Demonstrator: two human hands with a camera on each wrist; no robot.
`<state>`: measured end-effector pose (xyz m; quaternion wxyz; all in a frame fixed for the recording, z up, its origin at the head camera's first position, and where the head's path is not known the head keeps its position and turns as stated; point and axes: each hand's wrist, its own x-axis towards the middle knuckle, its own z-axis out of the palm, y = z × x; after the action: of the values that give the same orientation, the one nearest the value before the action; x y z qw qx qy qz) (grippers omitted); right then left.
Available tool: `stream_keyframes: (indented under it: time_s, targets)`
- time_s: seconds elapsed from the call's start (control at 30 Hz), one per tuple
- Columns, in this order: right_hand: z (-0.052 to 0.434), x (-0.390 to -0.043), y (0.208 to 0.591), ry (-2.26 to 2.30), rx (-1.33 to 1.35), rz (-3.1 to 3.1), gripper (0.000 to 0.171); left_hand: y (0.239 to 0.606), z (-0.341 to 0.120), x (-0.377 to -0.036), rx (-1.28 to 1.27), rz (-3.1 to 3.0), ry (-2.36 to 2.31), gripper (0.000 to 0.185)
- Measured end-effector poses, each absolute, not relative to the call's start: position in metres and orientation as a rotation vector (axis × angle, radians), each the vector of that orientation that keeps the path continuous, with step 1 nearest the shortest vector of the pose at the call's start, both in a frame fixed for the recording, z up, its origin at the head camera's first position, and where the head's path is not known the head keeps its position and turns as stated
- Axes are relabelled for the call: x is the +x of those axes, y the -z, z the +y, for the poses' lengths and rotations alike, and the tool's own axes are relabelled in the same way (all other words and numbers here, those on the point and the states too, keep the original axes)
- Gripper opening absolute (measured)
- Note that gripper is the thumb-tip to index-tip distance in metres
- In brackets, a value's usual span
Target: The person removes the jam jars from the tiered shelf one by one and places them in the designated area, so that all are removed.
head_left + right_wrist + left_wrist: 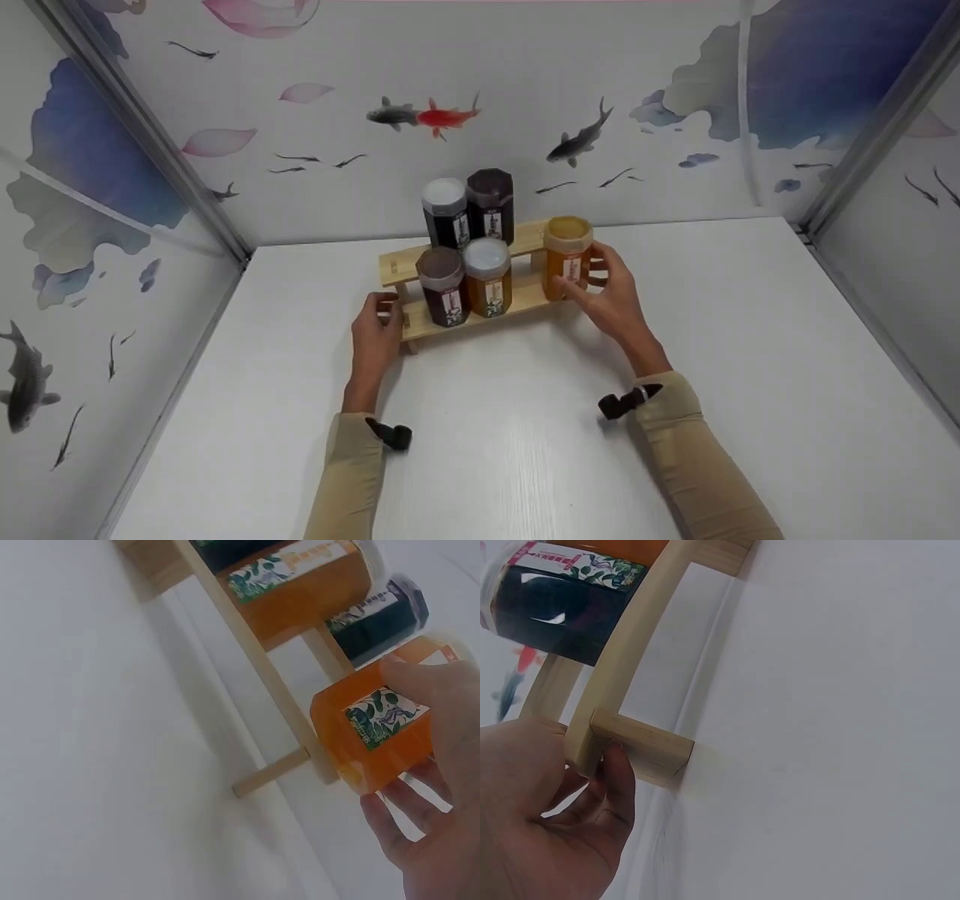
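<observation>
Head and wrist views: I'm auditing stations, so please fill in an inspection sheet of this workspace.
Surface: white table.
Job's things: two-tier wooden rack; white-lidded dark jar and dark-lidded jar on the upper tier, dark jar and amber jar on the lower; second amber jar at the right end.
Clutter: nothing seen.
Hands: left hand grips the lower tier's left end; right hand holds the second amber jar.
Cables: nothing seen.
Surroundings: fish-printed walls, metal corner posts.

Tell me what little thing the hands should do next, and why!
Maybe the right hand should settle its amber jar further inward on the front shelf: it's at the shelf's right end, with a gap before the other amber jar. The left hand grips the left end of the rack, which could steady it.
</observation>
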<state>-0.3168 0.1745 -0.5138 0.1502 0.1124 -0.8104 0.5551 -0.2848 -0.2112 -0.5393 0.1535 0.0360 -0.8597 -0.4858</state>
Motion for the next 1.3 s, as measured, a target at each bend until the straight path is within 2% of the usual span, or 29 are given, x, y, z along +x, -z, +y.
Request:
stream_keyframes:
  time_s: [0.47,1.3]
  targets:
    - [0.201,-0.329,0.523,-1.633,0.008,-2.446,0.079,0.538,-0.211,-0.287,0.111,-2.477,1.399,0.027]
    - [0.194,-0.354,0.533,-1.395,-0.035,-2.681,0.089,0.537,-0.210,-0.285,0.172,-2.525,1.391,0.028]
